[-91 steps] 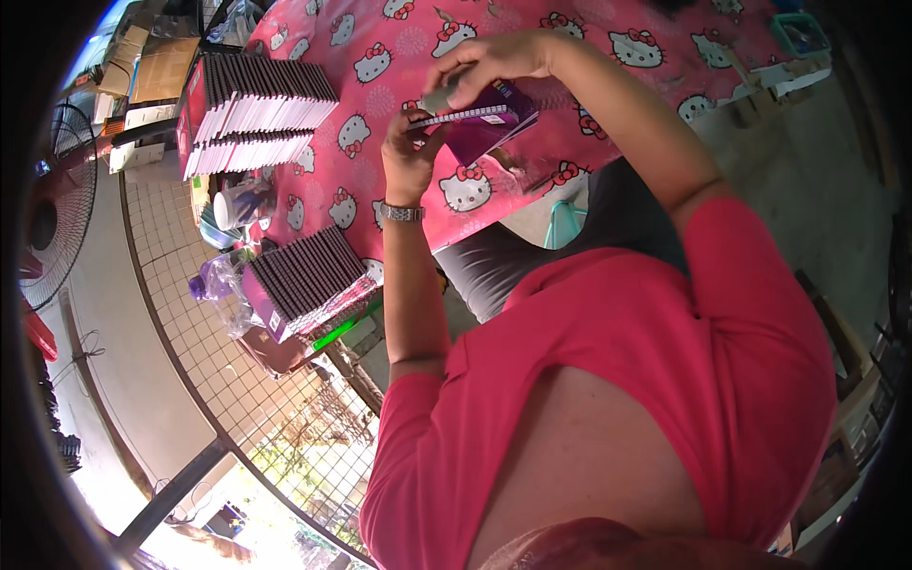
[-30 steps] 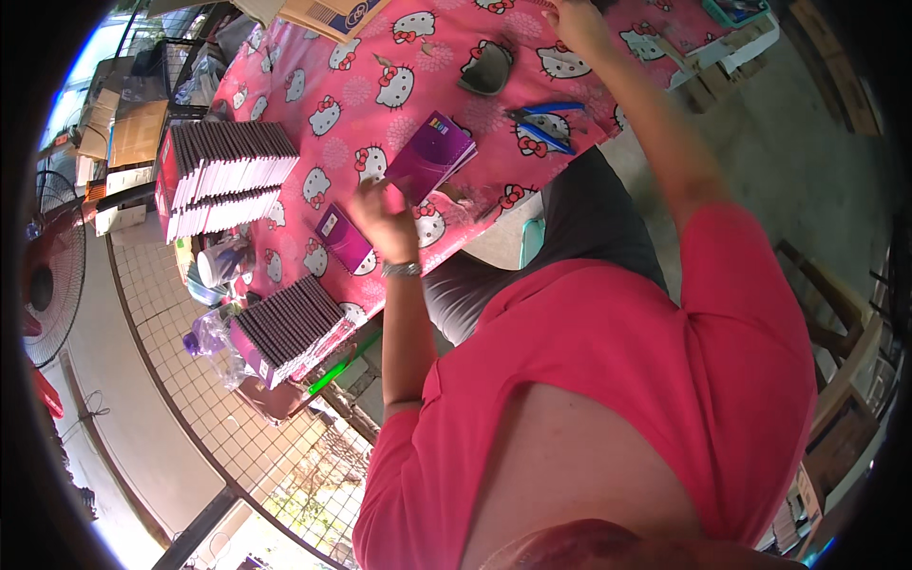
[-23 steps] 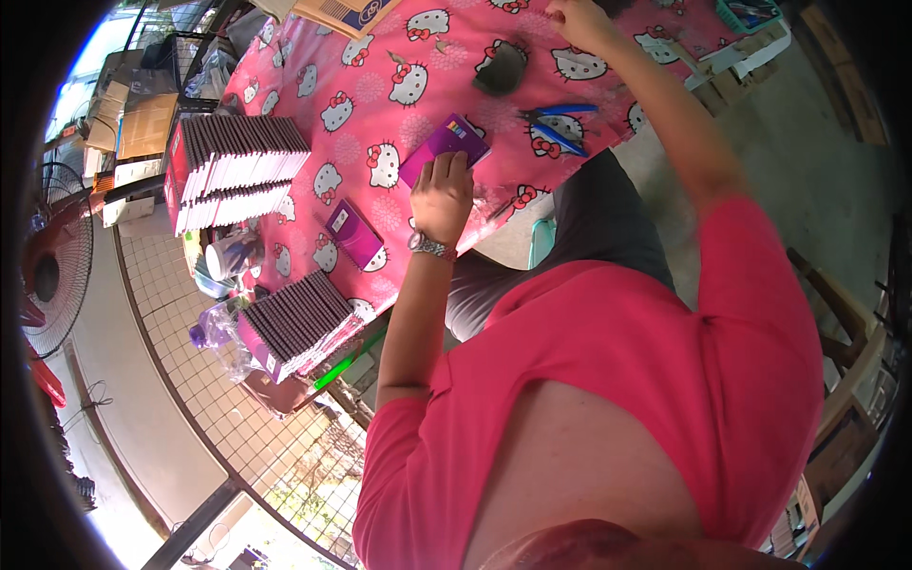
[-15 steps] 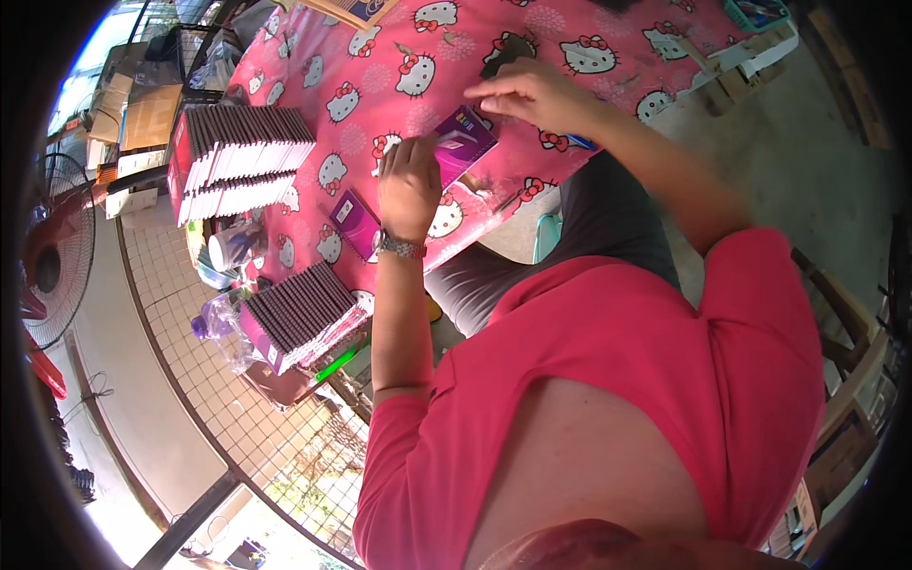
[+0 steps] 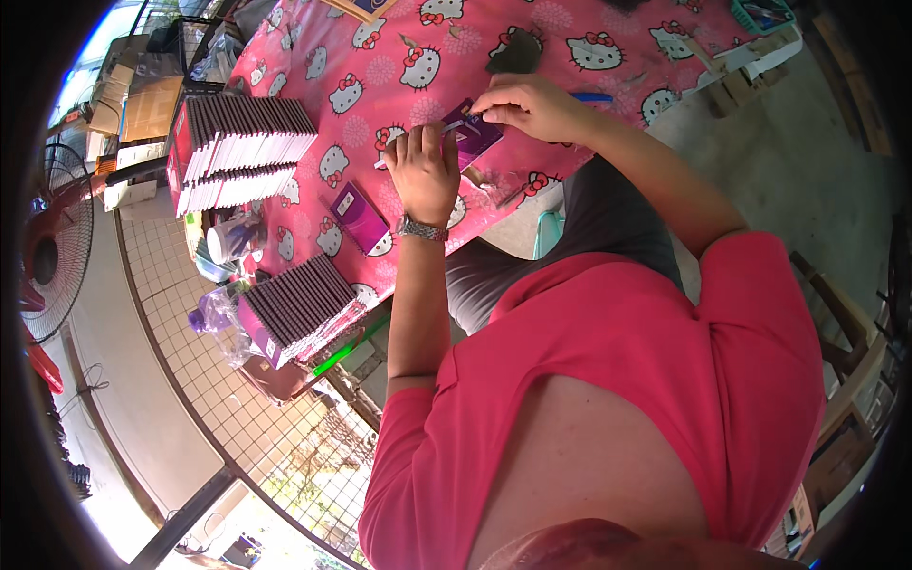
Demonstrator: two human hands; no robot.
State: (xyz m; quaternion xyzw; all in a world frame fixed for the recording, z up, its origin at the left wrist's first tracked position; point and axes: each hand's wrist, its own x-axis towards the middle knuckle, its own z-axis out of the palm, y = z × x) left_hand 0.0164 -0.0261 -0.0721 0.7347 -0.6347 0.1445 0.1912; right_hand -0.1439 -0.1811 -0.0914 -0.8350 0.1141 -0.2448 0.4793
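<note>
As both hands point(image 5: 423, 171) grip (purple) box point(image 5: 472, 133).

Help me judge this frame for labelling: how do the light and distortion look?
Head view: even daylight on the pink tablecloth; lower left corner blown out; fisheye bends the wire mesh; black rim all round; left hand, right hand and purple packet sharp.

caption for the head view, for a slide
Both hands, left hand and right hand, hold a purple box over a pink tablecloth.
</note>
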